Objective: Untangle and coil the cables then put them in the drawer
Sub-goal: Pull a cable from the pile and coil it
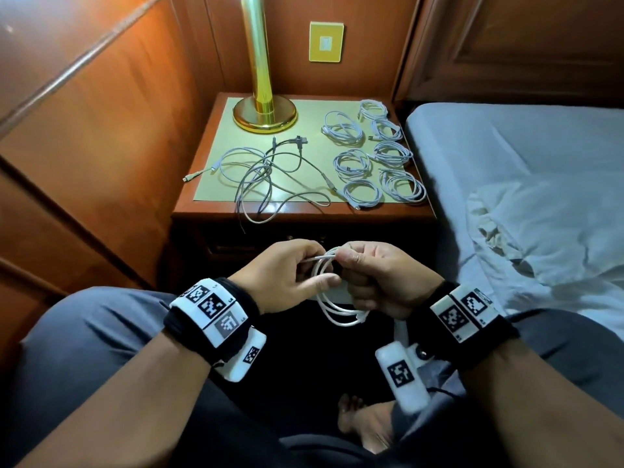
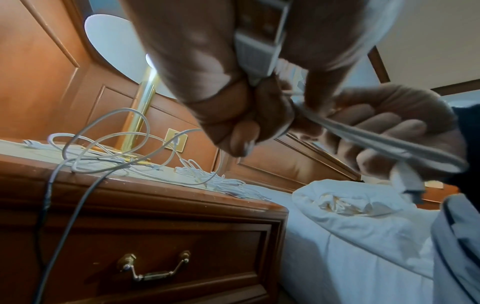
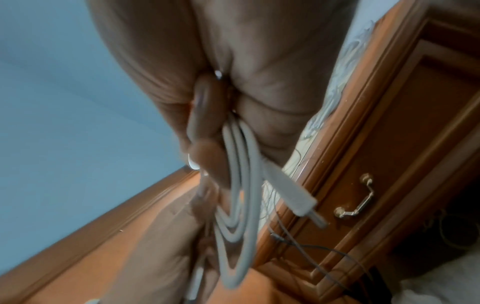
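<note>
- A white cable [image 1: 332, 298], wound into several loops, is held in the air over the person's lap, in front of the bedside worktop [image 1: 209, 201].
- The right hand [image 1: 381, 275] has its fingers curled round the bundle of loops; a plug end pokes out below this grip.
- The left hand [image 1: 287, 275] pinches a strand of the same cable between thumb and fingers, near the top of the loops.
- On the worktop, toward the bed [image 1: 506, 146], lie seven coiled white cables [image 1: 371, 157], each apart from the next.
- Beside them, in front of a brass lamp [image 1: 265, 113], a loose tangle of grey and dark cables [image 1: 266, 177] spills over the front edge.
- The drawer [image 2: 145, 261] below is closed, its brass handle untouched.
- By this look the coiling is well along: one cable in hand, the tangle left to sort, and nothing put away.
</note>
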Action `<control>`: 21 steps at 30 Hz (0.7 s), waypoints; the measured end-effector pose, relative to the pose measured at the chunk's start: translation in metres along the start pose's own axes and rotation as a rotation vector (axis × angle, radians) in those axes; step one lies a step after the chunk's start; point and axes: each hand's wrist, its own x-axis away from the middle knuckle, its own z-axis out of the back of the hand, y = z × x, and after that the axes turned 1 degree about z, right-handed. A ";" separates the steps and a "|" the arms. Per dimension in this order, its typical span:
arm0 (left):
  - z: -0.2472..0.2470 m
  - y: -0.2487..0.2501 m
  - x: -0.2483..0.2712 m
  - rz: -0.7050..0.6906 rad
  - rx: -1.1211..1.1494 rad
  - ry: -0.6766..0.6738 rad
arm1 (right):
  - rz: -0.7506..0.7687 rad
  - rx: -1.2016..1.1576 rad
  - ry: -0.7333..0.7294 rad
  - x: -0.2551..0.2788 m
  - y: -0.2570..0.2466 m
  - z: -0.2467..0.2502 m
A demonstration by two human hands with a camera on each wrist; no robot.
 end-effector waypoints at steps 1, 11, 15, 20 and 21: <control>-0.001 0.000 0.000 -0.006 -0.003 -0.012 | 0.017 0.012 0.040 -0.001 0.000 0.000; 0.008 -0.003 -0.001 0.054 0.141 0.009 | 0.073 0.079 0.171 -0.008 -0.001 0.000; 0.013 -0.013 -0.003 -0.077 0.036 0.097 | 0.111 -0.010 0.212 -0.005 -0.006 0.006; 0.012 -0.029 -0.005 -0.079 -0.226 0.278 | 0.123 -0.037 0.157 -0.002 -0.007 0.005; 0.011 -0.027 -0.006 -0.059 -0.192 0.313 | 0.129 -0.042 0.147 -0.003 -0.005 0.003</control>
